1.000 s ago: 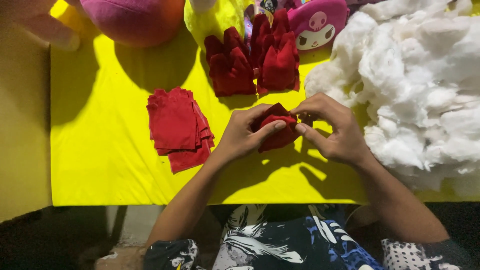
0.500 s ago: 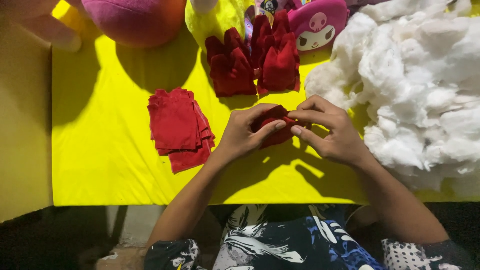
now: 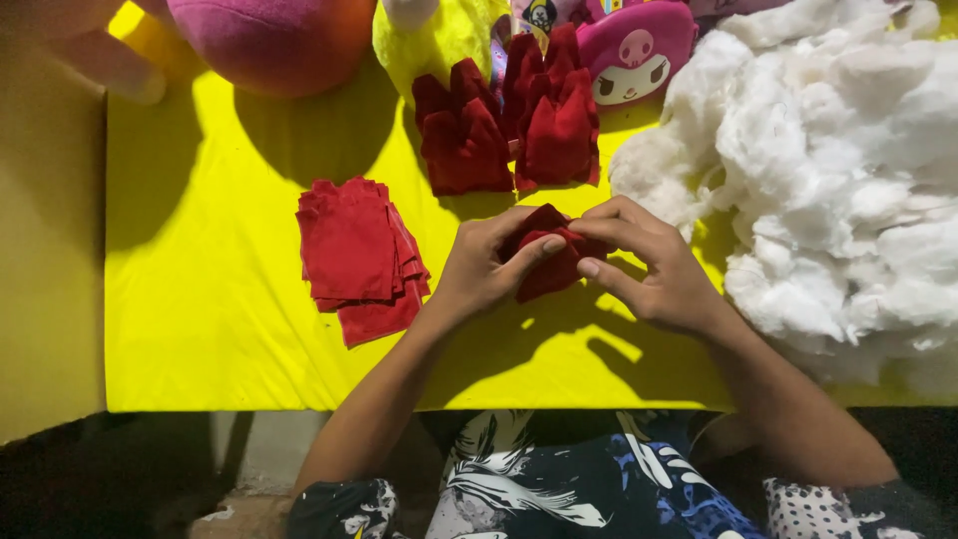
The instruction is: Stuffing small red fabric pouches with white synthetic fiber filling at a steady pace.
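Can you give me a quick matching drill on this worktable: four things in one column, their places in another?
Things:
1. flat red fabric stack
2. white stuffing pile
3. red fabric piece
4. stuffed red pieces

Places:
A. between left hand and right hand
B. far edge, middle
C. right side
D. left of the hands

Pairs: 1-D, 2-C, 3-A, 4-B
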